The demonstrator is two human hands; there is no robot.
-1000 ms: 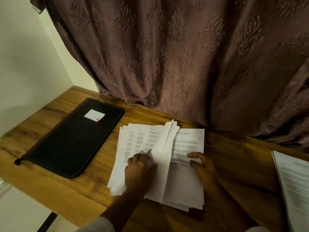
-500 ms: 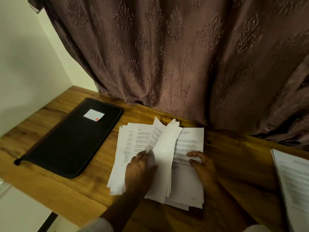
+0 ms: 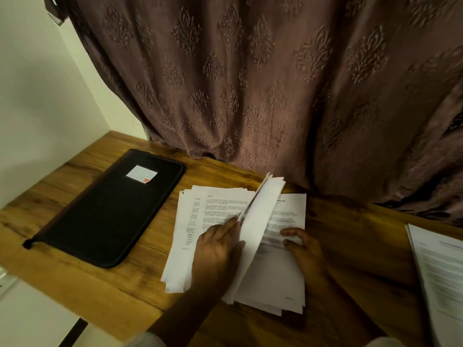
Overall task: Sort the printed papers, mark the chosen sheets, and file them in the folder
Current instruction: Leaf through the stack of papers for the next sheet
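Both hands are working on the printed papers [image 3: 275, 279], which are lying in a loose, fanned pile near the front edge of the wooden table [image 3: 350, 234], about midway along it. Of the two, the left hand [image 3: 215, 249] is pinching a few raised sheets [image 3: 260, 216] between thumb and fingers. It is standing them almost on edge, so they are dividing the pile into a spread of text pages on the left and another printed page on the right. On that right-hand page the right hand [image 3: 304, 249] is pressing down with loosely bent fingers, gripping nothing. Both forearms are coming in from the front edge, with the hands apart.

Sorting looks to be only under way. No pen is showing and no marks can be made out. The black folder [image 3: 107, 209] is lying closed towards the left back corner, near the pile but apart from it, with a white label [image 3: 141, 174] on its cover. A second stack [image 3: 441, 266] is lying at the right edge, well apart; whether it is the chosen set I cannot tell. A patterned curtain [image 3: 250, 83] is hanging along the back edge.
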